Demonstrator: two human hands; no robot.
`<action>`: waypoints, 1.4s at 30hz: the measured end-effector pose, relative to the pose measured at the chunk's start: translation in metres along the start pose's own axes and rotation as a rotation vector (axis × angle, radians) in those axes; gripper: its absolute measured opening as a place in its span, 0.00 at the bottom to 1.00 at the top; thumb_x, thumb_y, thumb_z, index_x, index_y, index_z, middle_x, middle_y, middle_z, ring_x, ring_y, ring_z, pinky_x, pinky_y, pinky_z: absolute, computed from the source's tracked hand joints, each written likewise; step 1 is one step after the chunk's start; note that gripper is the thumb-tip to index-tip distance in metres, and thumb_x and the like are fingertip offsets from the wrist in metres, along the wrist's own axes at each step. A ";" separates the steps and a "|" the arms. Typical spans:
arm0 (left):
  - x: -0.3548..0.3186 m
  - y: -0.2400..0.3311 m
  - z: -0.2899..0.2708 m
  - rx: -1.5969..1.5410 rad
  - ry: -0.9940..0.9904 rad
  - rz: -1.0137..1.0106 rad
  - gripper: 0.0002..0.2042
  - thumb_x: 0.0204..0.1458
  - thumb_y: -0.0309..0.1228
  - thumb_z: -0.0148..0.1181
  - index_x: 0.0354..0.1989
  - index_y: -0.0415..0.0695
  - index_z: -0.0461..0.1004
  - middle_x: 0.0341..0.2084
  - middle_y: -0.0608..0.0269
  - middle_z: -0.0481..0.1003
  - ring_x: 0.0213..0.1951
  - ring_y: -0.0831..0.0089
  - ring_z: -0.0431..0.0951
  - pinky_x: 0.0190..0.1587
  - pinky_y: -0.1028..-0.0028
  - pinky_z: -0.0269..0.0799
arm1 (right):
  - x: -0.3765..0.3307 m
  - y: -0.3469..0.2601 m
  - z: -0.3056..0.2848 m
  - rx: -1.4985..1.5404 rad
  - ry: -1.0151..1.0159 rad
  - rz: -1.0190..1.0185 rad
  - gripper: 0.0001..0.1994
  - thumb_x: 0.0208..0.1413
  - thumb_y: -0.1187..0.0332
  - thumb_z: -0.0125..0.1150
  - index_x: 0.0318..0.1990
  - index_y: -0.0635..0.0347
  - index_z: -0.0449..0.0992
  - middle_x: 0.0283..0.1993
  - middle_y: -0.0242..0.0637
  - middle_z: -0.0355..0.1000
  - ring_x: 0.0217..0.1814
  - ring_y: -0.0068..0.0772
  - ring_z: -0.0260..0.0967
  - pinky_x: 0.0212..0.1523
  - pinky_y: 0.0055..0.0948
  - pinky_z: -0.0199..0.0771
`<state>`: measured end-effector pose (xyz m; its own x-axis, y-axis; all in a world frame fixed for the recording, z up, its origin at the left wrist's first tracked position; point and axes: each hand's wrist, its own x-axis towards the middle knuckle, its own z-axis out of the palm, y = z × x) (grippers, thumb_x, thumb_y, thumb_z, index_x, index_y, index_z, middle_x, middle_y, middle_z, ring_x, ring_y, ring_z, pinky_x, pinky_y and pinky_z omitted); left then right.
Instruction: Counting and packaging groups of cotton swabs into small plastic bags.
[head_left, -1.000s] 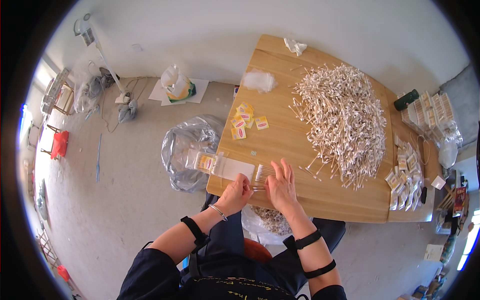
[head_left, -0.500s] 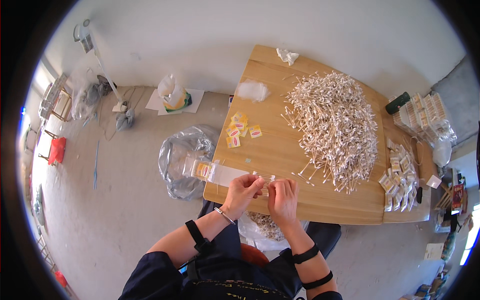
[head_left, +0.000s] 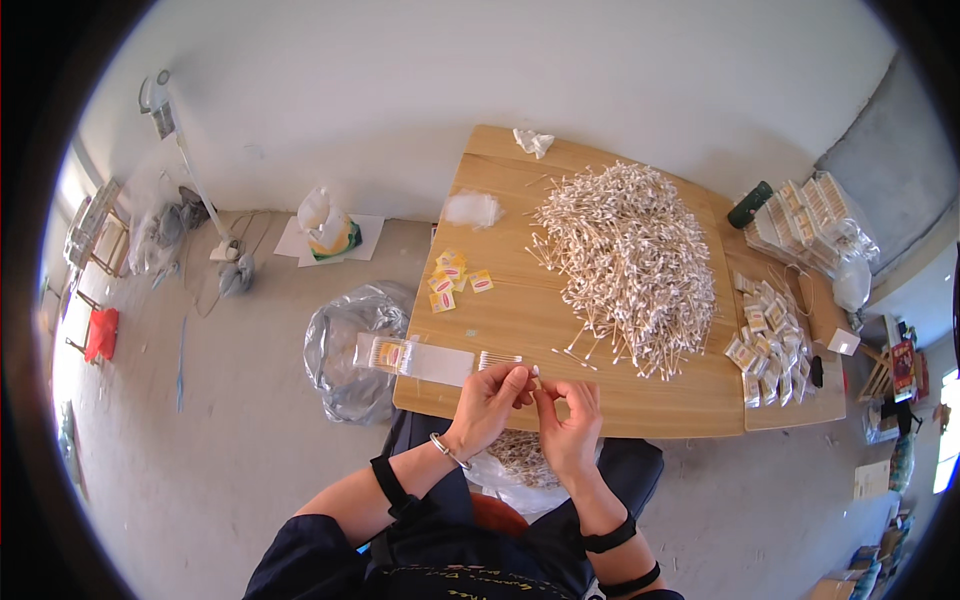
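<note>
The right hand (head_left: 568,418) pinches a cotton swab (head_left: 537,376) between thumb and fingertips, its soft white bud poking up above a slim tan stem; whether more sticks are bunched there, I cannot tell. The left hand (head_left: 490,402) is curled with its thumb pressed toward the fingers, right beside that swab; its fingers hide whether it grasps anything. A smooth metal bangle (head_left: 449,451) circles the left wrist.

Just beyond the left hand, a row of swabs (head_left: 500,359) lies side by side on the wooden table (head_left: 640,408), whose pale top shows a fine straight grain. Next to it, a flat, matt white rectangular card (head_left: 442,364) stretches left to a glossy clear packet of swabs (head_left: 388,354) at the table's edge, a yellow label showing through its film.

Farther up lie small square yellow-and-white cards (head_left: 449,278), loosely overlapping, then a slippery-looking stack of translucent plastic sleeves (head_left: 472,210) and a crumpled white tissue (head_left: 533,143). A bristling heap of loose swabs (head_left: 630,270) spreads over the middle. At right, shiny filled packets (head_left: 768,345) are jumbled together near a dark green cylinder (head_left: 750,204). A wrinkled, silvery plastic bag (head_left: 335,360) sags beside the table.
</note>
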<state>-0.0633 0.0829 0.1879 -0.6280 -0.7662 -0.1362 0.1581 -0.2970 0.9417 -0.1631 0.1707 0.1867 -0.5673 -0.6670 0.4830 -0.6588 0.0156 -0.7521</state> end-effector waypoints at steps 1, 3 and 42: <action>-0.002 0.002 0.002 -0.034 -0.013 0.015 0.09 0.58 0.29 0.59 0.39 0.34 0.77 0.23 0.69 0.75 0.26 0.85 0.71 0.31 0.83 0.69 | -0.001 -0.005 -0.005 -0.019 -0.006 -0.008 0.08 0.44 0.81 0.66 0.31 0.61 0.74 0.32 0.38 0.73 0.37 0.43 0.68 0.39 0.35 0.68; -0.005 0.001 0.007 0.021 -0.031 0.015 0.09 0.58 0.29 0.59 0.39 0.34 0.77 0.23 0.69 0.75 0.27 0.85 0.71 0.31 0.83 0.69 | -0.004 -0.007 -0.012 -0.042 -0.006 -0.018 0.07 0.45 0.81 0.66 0.30 0.62 0.74 0.32 0.39 0.73 0.37 0.43 0.69 0.39 0.33 0.68; -0.017 -0.043 0.006 -0.317 -0.361 -0.230 0.09 0.60 0.31 0.57 0.38 0.36 0.76 0.31 0.68 0.76 0.33 0.82 0.73 0.38 0.81 0.70 | -0.035 0.026 -0.046 0.867 -0.416 0.763 0.02 0.55 0.77 0.60 0.35 0.66 0.75 0.29 0.31 0.74 0.31 0.18 0.70 0.34 0.19 0.70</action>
<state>-0.0647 0.1121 0.1515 -0.8872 -0.4323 -0.1613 0.1723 -0.6347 0.7533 -0.1829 0.2288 0.1710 -0.3577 -0.8934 -0.2719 0.4101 0.1114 -0.9052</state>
